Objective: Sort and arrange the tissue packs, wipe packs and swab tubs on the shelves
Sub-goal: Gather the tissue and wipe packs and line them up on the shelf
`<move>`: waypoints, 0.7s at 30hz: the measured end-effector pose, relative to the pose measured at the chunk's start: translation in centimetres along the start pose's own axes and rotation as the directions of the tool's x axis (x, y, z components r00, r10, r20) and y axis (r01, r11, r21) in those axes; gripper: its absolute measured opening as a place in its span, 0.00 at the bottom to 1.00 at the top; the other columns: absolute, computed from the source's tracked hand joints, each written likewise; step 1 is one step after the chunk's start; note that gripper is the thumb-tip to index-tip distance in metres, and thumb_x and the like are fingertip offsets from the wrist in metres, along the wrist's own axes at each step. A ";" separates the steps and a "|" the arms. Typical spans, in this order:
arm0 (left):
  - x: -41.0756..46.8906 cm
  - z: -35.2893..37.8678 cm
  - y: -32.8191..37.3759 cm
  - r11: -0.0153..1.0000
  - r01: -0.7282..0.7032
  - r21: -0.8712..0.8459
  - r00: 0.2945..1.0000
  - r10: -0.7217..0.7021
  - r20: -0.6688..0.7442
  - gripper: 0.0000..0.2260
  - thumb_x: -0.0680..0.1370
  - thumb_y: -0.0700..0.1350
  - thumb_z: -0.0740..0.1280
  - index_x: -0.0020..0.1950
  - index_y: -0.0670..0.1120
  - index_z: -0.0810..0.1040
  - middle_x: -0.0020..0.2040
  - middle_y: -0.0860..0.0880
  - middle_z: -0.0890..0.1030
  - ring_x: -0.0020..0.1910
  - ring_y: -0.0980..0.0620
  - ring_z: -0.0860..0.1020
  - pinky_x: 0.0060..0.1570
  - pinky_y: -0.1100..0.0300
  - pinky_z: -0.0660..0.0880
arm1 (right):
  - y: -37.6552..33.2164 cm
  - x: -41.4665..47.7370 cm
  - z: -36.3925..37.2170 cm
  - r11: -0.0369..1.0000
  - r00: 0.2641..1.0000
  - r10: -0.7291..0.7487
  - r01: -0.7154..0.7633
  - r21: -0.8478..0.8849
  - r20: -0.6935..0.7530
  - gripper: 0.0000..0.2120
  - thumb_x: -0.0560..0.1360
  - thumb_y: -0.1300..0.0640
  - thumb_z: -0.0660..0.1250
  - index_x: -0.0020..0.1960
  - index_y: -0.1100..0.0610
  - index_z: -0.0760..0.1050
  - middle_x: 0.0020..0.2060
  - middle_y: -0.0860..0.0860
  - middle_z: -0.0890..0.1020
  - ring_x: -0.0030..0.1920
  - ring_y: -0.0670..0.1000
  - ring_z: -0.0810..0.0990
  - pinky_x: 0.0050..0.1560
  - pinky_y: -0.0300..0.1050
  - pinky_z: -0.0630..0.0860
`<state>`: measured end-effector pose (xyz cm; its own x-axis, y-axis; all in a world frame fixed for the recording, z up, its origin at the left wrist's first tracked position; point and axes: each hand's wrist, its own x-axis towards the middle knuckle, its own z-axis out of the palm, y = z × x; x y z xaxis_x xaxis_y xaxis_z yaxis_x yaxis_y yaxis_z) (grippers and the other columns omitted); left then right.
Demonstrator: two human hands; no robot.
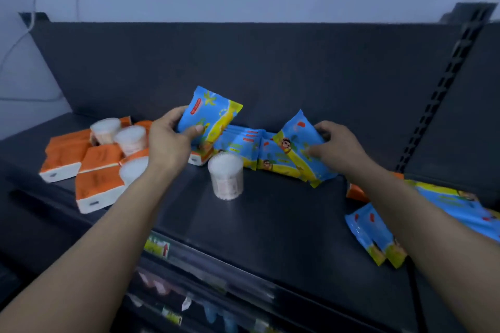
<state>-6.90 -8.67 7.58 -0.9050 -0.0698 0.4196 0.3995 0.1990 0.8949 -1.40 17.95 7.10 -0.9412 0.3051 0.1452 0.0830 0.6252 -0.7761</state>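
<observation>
Blue wipe pack, red label illegible

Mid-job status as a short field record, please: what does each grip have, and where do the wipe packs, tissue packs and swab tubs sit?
left grip: holds one blue wipe pack, raised and tilted
right grip: grips end pack of wipe row against back panel
lone swab tub: upright, in front of row
tissue packs: orange, heaped left, three swab tubs among them
loose wipe packs: right end of shelf
</observation>
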 end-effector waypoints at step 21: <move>10.2 4.8 -8.8 0.672 -0.416 0.613 0.729 -0.157 0.666 0.14 0.71 0.37 0.67 0.53 0.53 0.77 0.55 0.50 0.80 0.58 0.47 0.75 0.60 0.53 0.68 | 0.4 6.8 6.2 0.742 0.984 -0.003 0.121 -0.660 0.177 0.12 0.72 0.58 0.67 0.55 0.49 0.73 0.54 0.49 0.80 0.56 0.54 0.75 0.54 0.47 0.61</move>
<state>-20.31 -6.47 3.24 -0.8196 0.5693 0.0643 0.5553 0.7617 0.3339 -9.83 15.78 3.96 -0.9845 0.1714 0.0364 0.1640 0.9745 -0.1533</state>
